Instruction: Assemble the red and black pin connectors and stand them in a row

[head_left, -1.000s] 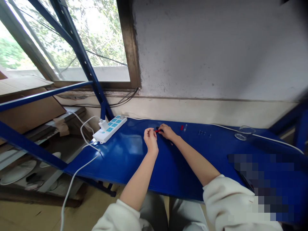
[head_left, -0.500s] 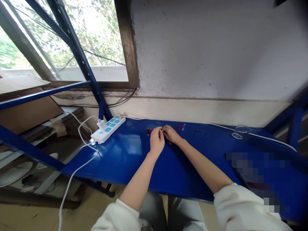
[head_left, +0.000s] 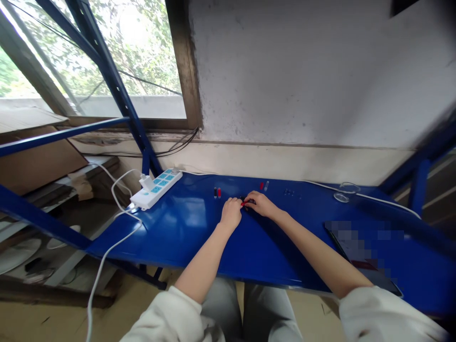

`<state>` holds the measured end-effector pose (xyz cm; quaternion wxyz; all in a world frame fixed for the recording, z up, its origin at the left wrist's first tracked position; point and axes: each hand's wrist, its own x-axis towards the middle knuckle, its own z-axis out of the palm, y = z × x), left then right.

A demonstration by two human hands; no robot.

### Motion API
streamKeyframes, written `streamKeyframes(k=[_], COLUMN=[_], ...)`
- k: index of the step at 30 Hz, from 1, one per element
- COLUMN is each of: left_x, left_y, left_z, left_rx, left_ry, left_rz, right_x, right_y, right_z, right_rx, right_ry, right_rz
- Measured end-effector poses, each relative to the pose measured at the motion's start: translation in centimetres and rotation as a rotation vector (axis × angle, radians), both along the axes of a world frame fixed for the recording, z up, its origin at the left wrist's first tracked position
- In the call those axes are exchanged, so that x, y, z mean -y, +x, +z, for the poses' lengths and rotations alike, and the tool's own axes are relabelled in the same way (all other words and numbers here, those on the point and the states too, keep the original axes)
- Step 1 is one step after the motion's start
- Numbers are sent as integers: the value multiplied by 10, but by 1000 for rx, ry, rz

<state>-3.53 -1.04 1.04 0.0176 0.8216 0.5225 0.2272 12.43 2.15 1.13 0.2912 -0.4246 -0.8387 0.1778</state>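
Note:
My left hand (head_left: 231, 213) and my right hand (head_left: 262, 204) meet over the middle of the blue table (head_left: 199, 242). Between their fingertips shows a small red piece (head_left: 243, 204), with something dark beside it that is too small to name. My right thumb and fingers pinch the red piece; the curled left fingers press against its other end. Left of the hands, a small black cylinder (head_left: 215, 193) and a small red cylinder (head_left: 219, 193) stand side by side. Beyond my right hand lie another red piece (head_left: 261, 185) and a clear tube (head_left: 266, 185).
Several tiny clear parts (head_left: 289, 192) lie right of the tube. Farther right are clear round items (head_left: 342, 197) and a dark flat device (head_left: 356, 259), partly pixelated. A white power strip (head_left: 156, 190) with a plugged-in cable (head_left: 103, 266) occupies the left end.
Both hands have come slightly nearer to me, clearing the black and red cylinders. The red piece between the fingers now shows more plainly. The camera view has shifted a little.

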Motion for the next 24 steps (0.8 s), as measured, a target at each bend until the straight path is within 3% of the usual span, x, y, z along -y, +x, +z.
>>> streamKeyframes(k=[9,15,19,24], left_x=[-11,-22,-24,-23], left_y=[-3,-6,-6,-6], left_z=[-8,-17,-19,-16], left_rx=[398,571,574,431], left_ry=[-73,-49,-64,-62], left_rz=[114,177,176,227], right_x=[8,16,18,19], right_y=[7,8,10,13], right_z=[-3,-13,-17,-17], right_rx=[-271,-183,-99,-94], right_ry=[-159,-55,5,25], right_rz=[-184,-305,-314,-279])
